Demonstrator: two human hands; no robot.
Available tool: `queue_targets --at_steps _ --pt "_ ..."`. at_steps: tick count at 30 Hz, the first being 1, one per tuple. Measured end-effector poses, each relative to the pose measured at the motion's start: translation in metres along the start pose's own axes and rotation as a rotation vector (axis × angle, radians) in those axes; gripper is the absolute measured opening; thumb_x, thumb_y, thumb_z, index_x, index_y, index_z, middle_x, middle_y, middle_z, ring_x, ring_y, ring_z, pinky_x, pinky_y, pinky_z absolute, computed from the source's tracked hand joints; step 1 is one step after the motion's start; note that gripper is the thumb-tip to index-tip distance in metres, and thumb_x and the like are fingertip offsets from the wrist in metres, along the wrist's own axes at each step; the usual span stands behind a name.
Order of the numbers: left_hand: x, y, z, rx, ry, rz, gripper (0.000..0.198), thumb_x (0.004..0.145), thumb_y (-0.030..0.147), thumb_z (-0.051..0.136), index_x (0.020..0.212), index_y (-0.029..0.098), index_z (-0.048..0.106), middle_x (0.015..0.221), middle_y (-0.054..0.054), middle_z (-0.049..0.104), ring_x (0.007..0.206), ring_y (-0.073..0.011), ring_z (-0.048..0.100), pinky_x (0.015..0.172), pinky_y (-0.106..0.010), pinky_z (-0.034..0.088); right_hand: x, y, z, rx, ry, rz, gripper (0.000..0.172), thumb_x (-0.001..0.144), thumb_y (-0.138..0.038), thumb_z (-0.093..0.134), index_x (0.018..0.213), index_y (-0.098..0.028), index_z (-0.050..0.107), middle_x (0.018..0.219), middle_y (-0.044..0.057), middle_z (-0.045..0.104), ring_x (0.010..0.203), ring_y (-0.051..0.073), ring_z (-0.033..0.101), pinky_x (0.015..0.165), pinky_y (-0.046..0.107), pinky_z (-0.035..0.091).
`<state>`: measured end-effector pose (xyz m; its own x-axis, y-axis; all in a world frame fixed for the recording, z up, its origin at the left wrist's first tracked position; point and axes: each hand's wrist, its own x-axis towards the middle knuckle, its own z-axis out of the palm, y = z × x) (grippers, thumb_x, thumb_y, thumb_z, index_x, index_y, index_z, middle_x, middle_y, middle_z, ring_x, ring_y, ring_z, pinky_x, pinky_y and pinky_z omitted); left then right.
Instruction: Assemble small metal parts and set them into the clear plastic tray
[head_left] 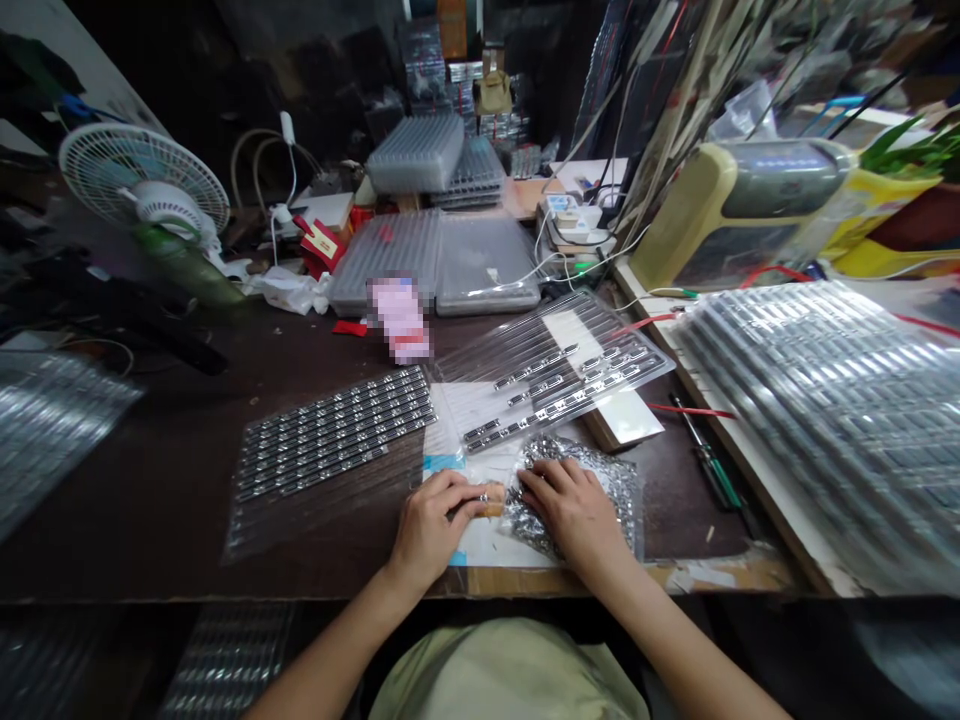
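My left hand (433, 520) is closed in a pinch around a small shiny metal part (484, 497), beside a small tan block (492, 503) on a white sheet. To its right, my right hand (576, 510) rests on a clear plastic bag (626, 490) filled with many small metal parts. Its fingers are bent and a little apart, with the tips among the parts and the thumb hidden. Just beyond the hands lies a clear ribbed tray (517, 345) with several dark metal pieces in its grooves. A second tray (315, 525), left, bears rows of dark pieces.
Stacked clear trays (817, 400) fill the right side near a green-handled screwdriver (716, 470). A white strip-shaped box (626, 420) lies under the far tray. Closed plastic cases (487, 265), a fan (150, 185) and cables stand at the back. More trays (52, 420) are at left.
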<state>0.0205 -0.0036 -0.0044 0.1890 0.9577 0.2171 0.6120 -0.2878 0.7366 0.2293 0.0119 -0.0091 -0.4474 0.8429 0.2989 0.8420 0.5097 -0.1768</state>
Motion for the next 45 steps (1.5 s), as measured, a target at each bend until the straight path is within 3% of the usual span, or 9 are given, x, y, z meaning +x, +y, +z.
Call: queue_targets --at_steps 4,9,13,17,23,27,35,40,45 --pt "-0.001 -0.002 0.001 0.002 0.001 0.017 0.015 0.083 0.022 0.064 0.094 0.024 0.073 0.085 -0.004 0.067 0.079 -0.016 0.063 0.074 -0.027 0.05 -0.007 0.004 -0.011 -0.016 0.028 0.021 0.021 0.093 -0.025 0.048 0.104 -0.019 0.066 0.098 0.008 0.064 0.086 0.02 0.054 0.07 0.032 0.042" --pt "-0.002 -0.008 0.002 -0.071 0.055 -0.033 0.012 0.083 0.02 0.063 0.09 0.02 0.072 0.086 -0.004 0.068 0.082 -0.0159 0.064 0.073 -0.026 0.051 -0.039 0.017 -0.033 -0.062 0.017 0.021 0.029 0.091 -0.036 0.052 0.113 -0.021 0.063 0.114 0.008 0.063 0.097 0.023 0.053 0.079 0.036 0.045" --pt "-0.002 -0.011 0.003 -0.108 0.076 -0.083 0.01 0.082 0.021 0.064 0.087 0.02 0.073 0.085 -0.004 0.068 0.08 -0.0156 0.064 0.067 -0.023 0.052 -0.051 0.015 -0.021 -0.123 0.043 0.043 0.032 0.092 -0.031 0.049 0.121 -0.022 0.06 0.125 0.005 0.06 0.106 0.026 0.049 0.083 0.039 0.044" --pt "-0.002 -0.012 0.004 -0.123 0.074 -0.09 0.011 0.082 0.02 0.064 0.089 0.02 0.072 0.087 -0.005 0.068 0.08 -0.0153 0.064 0.064 -0.022 0.051 -0.043 0.011 -0.005 -0.104 0.048 0.076 0.031 0.093 -0.028 0.048 0.12 -0.023 0.061 0.122 0.003 0.062 0.102 0.025 0.049 0.08 0.038 0.044" --pt "-0.003 -0.012 0.004 -0.12 0.067 -0.083 0.01 0.08 0.019 0.065 0.088 0.02 0.073 0.086 -0.004 0.068 0.078 -0.0149 0.064 0.063 -0.022 0.051 -0.025 0.011 -0.01 -0.027 0.085 0.041 0.028 0.093 -0.028 0.046 0.114 -0.021 0.064 0.117 0.007 0.063 0.101 0.024 0.052 0.082 0.038 0.046" --pt "-0.002 -0.012 0.004 -0.115 0.065 -0.083 0.011 0.081 0.018 0.065 0.089 0.02 0.072 0.086 -0.004 0.068 0.079 -0.0149 0.064 0.064 -0.022 0.051 -0.006 0.002 -0.005 -0.017 0.025 -0.052 0.027 0.091 -0.029 0.051 0.116 -0.025 0.062 0.123 0.006 0.06 0.111 0.025 0.049 0.087 0.04 0.045" --pt "-0.002 -0.013 0.004 -0.136 0.063 -0.094 0.011 0.081 0.021 0.065 0.089 0.02 0.072 0.086 -0.004 0.068 0.077 -0.0144 0.064 0.063 -0.022 0.051 -0.01 -0.002 0.005 0.083 0.019 -0.015 0.02 0.089 -0.013 0.052 0.103 -0.02 0.065 0.104 0.007 0.064 0.087 0.018 0.055 0.076 0.029 0.045" --pt "0.001 -0.009 0.001 -0.125 0.066 -0.093 0.01 0.082 0.02 0.065 0.088 0.021 0.072 0.086 -0.003 0.067 0.076 -0.0139 0.063 0.061 -0.022 0.05 -0.006 -0.003 0.005 0.068 0.095 -0.005 0.013 0.09 -0.017 0.052 0.095 -0.02 0.064 0.098 0.006 0.065 0.083 0.019 0.054 0.071 0.031 0.04" --pt "0.002 0.003 0.004 -0.015 0.052 0.015 0.011 0.083 0.023 0.064 0.091 0.023 0.072 0.084 -0.002 0.067 0.079 -0.0146 0.063 0.072 -0.025 0.049 -0.003 -0.004 0.004 0.181 0.164 0.062 0.013 0.093 -0.019 0.047 0.087 -0.018 0.059 0.082 0.005 0.062 0.076 0.018 0.052 0.069 0.03 0.041"
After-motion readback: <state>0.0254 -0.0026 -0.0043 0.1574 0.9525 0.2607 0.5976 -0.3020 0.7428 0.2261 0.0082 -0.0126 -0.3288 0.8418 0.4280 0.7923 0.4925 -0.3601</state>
